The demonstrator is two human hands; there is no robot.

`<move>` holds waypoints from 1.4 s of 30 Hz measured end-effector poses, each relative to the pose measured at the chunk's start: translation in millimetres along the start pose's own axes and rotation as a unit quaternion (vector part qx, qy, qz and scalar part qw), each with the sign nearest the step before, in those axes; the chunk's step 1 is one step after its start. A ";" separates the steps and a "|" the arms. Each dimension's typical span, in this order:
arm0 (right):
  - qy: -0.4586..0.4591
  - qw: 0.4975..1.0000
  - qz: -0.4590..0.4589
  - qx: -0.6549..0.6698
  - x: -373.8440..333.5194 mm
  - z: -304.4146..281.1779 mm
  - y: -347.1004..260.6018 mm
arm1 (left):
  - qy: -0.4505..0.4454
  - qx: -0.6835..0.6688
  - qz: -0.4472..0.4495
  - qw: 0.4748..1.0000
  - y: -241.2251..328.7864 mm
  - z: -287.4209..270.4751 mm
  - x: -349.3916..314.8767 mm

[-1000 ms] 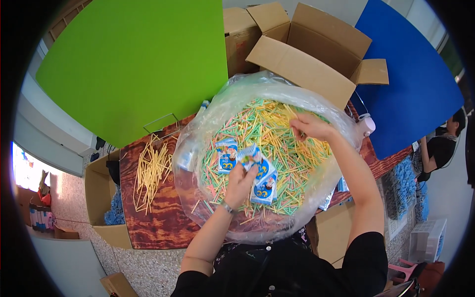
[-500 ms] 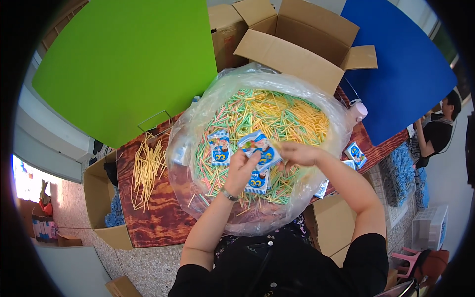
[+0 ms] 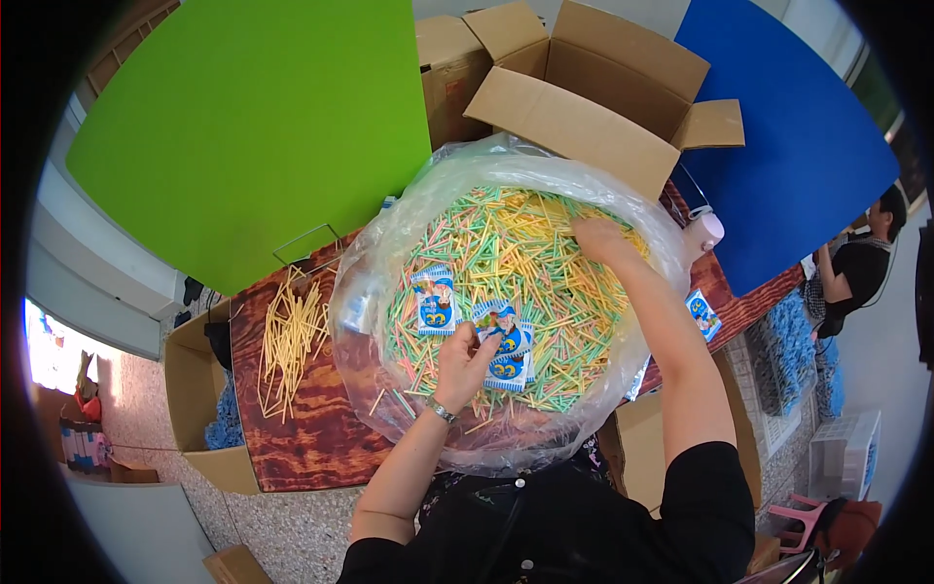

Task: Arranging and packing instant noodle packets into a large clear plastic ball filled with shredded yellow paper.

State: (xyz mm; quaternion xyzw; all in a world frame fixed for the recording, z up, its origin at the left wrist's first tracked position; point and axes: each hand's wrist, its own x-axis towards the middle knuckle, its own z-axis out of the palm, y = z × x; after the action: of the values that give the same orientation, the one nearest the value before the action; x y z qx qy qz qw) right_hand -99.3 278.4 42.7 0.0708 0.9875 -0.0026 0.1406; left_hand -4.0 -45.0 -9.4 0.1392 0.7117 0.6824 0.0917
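A large clear plastic bag (image 3: pixel 360 282) stands opened wide, full of thin pastel sticks (image 3: pixel 506 229) in yellow, green and pink. My left hand (image 3: pixel 461 368) pinches the lower left edge of a small blue-and-white packet (image 3: pixel 504 323), its thumb lying over the front. Below that packet lies a similar packet (image 3: pixel 508 374), partly covered, and another packet (image 3: pixel 434 302) rests on the sticks just left. My right hand (image 3: pixel 601 239) reaches to the far right part of the sticks, back of the hand up. Its fingertips are hidden, so I cannot tell whether it grips any sticks.
Loose yellow sticks (image 3: pixel 294 336) lie on the red-brown table (image 3: pixel 311 453) to the left. An open cardboard box (image 3: pixel 623 73) stands behind the bag. A pink-white bottle-like object (image 3: pixel 704 232) and a packet (image 3: pixel 701 313) are right of it. Another person (image 3: pixel 861 258) is at far right.
My right hand has left the packet in my left hand and moved up and away to the far right of the sticks. My left hand has shifted slightly down with the packet.
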 end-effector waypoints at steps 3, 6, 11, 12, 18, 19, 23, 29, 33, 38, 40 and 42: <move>0.040 0.999 -0.009 0.020 -10.6 -1.9 6.2 | -0.002 0.048 0.017 0.999 15.2 -4.2 -3.3; 0.131 0.987 -0.051 0.075 -26.2 -2.6 12.6 | -0.006 0.064 0.012 0.998 21.6 -3.0 -5.2; -0.011 0.846 -0.032 0.532 -58.6 -7.6 6.4 | 0.007 0.072 0.023 0.997 13.3 1.8 -7.0; -0.082 0.775 -0.030 0.625 -70.1 -8.6 -3.2 | 0.004 0.085 0.029 0.996 7.0 -0.1 -7.7; -0.210 0.663 -0.068 0.715 -109.5 -10.5 -36.7 | -0.004 0.009 -0.072 0.997 25.8 3.5 -11.1; -0.163 0.727 -0.130 0.654 -117.7 -19.5 -45.0 | 0.021 0.066 0.008 0.998 21.1 3.1 -10.2; -0.022 0.915 -0.318 0.248 -146.7 -76.5 -77.2 | 0.076 0.182 0.136 0.971 27.6 -1.3 -9.9; -0.112 0.911 -0.368 0.147 -148.9 -94.0 -91.9 | 0.120 0.218 0.200 0.948 32.1 -1.5 -9.4; -0.152 0.911 -0.366 0.115 -139.2 -91.0 -96.5 | 0.125 0.220 0.219 0.942 35.9 -3.1 -12.0; -0.167 0.927 -0.334 -0.031 -136.1 -101.0 -110.4 | 0.107 0.260 0.281 0.918 35.2 -5.4 -13.8; -0.150 0.933 -0.321 -0.061 -134.6 -98.2 -117.3 | 0.103 0.310 0.335 0.884 36.0 -5.2 -13.8; -0.133 0.938 -0.308 -0.092 -135.2 -95.7 -125.1 | 0.105 0.313 0.348 0.878 35.2 -3.4 -11.5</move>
State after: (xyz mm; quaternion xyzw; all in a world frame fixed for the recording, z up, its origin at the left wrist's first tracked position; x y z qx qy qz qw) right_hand -15.0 138.1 170.4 -0.2506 0.9293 0.0354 0.2689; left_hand 8.3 -50.9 25.2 0.3267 0.7994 0.4226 -0.2751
